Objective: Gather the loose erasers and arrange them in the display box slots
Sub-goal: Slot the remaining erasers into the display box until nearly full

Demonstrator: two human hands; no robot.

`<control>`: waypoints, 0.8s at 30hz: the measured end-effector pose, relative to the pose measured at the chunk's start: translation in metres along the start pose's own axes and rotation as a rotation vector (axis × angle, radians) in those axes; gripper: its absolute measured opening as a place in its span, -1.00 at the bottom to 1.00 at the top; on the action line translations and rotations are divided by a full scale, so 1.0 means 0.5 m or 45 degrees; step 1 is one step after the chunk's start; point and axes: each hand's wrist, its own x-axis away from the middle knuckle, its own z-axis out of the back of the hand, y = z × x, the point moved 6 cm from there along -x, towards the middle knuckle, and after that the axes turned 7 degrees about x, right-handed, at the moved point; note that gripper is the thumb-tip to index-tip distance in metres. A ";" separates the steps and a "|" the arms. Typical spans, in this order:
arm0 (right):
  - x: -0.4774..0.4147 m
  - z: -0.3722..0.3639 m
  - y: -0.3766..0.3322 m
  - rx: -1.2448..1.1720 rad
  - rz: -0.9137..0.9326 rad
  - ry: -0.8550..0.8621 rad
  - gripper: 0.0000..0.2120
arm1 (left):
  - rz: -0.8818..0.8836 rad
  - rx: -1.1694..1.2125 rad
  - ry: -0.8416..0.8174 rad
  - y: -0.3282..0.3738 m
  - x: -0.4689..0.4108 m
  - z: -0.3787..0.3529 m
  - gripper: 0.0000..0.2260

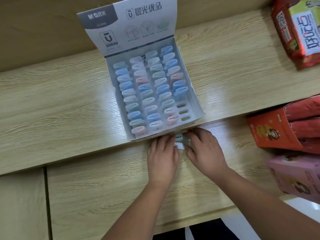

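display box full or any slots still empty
Not full: the display box shows empty slots at the near end of its rightmost column.

Bright, even light falls from overhead, leaving white glare patches on the wooden table (52, 101) either side of the box (193, 96). Everything looks slightly soft and smeared; straight edges bow toward the corners.

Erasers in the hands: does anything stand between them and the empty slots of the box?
Only the low front wall of the box, just beyond the erasers. The empty slots, at the front of the right column, lie uncovered; lifting over the wall should do.
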 end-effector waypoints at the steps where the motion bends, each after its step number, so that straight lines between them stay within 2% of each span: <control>1: 0.000 -0.001 0.003 0.007 0.009 -0.018 -0.65 | 0.029 -0.055 -0.006 -0.002 -0.001 -0.007 -0.67; 6: 0.002 0.008 0.011 0.011 0.057 -0.066 -0.70 | 0.118 -0.117 -0.064 -0.010 0.013 -0.022 -0.69; 13: 0.007 0.017 0.018 -0.287 -0.045 -0.250 -0.60 | 0.253 0.067 -0.144 -0.013 0.012 -0.007 -0.78; 15: 0.011 0.019 0.027 -0.363 -0.106 -0.285 -0.59 | 0.287 0.090 -0.170 -0.017 0.007 0.000 -0.85; 18: 0.016 0.024 0.047 -0.601 -0.261 -0.332 -0.62 | 0.254 0.208 -0.177 -0.020 -0.002 0.010 -0.90; 21: 0.021 0.052 0.052 -0.946 -0.379 -0.396 -0.55 | 0.166 0.354 -0.204 -0.003 -0.005 0.029 -0.88; 24: 0.031 0.102 0.058 -1.085 -0.426 -0.398 -0.52 | 0.081 0.495 -0.268 0.031 -0.002 0.058 -0.87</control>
